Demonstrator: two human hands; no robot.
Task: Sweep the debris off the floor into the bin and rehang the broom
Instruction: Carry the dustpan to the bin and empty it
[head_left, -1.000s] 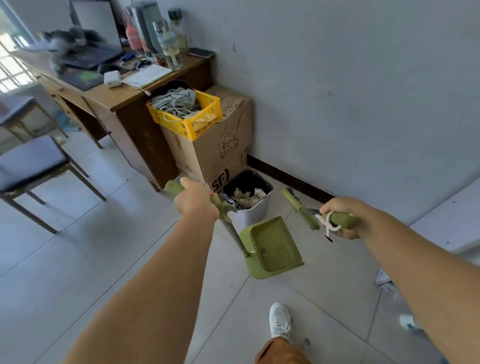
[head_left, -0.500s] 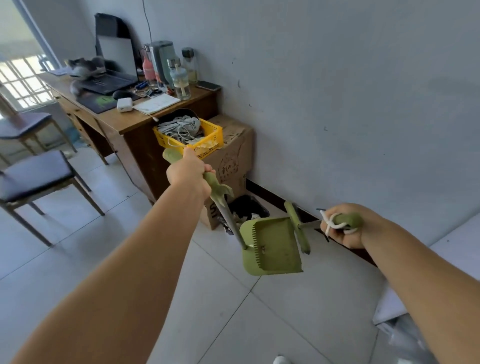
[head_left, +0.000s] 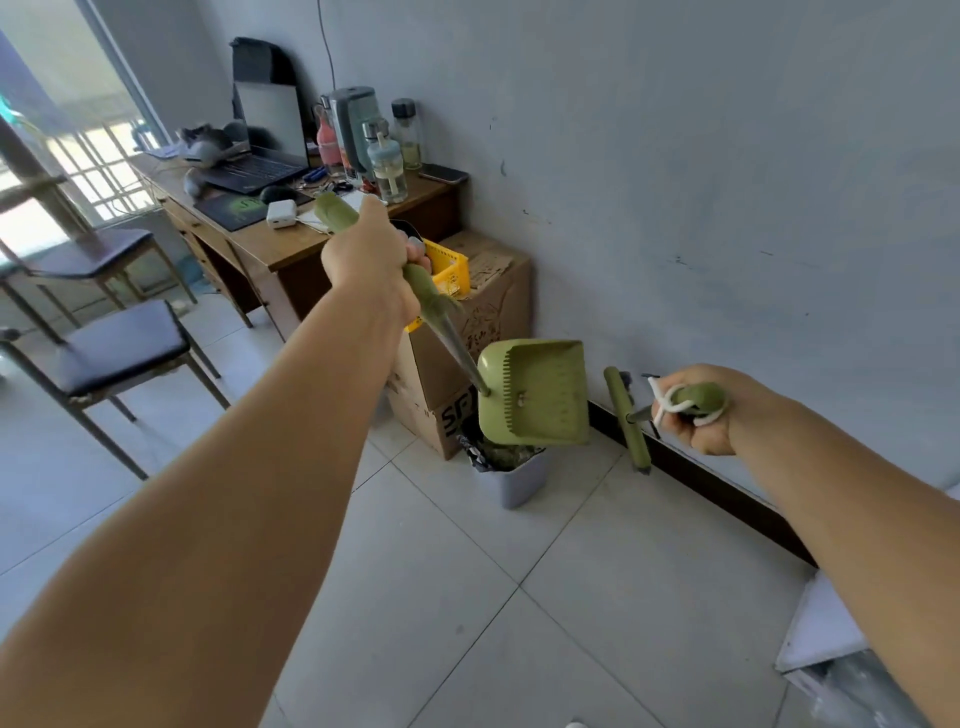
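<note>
The person's left hand (head_left: 371, 260) is clenched around the green handle of a long-handled olive-green plastic dustpan (head_left: 535, 392), whose scoop hangs tilted directly over the small grey plastic bin (head_left: 514, 480) lined with a dark bag. At three o'clock from the scoop, the right hand (head_left: 714, 410) is wrapped tight around the green grip of the short green broom (head_left: 628, 415), a white cord looped at its end. The bin stands on the pale tiled floor (head_left: 519, 597), just beside a brown cardboard box (head_left: 467, 332) at its eleven o'clock.

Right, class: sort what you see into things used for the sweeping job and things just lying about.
In use: left hand, dustpan, bin, right hand, broom.

Lying about: laptop, bottles, yellow basket, cardboard box, chairs.
</note>
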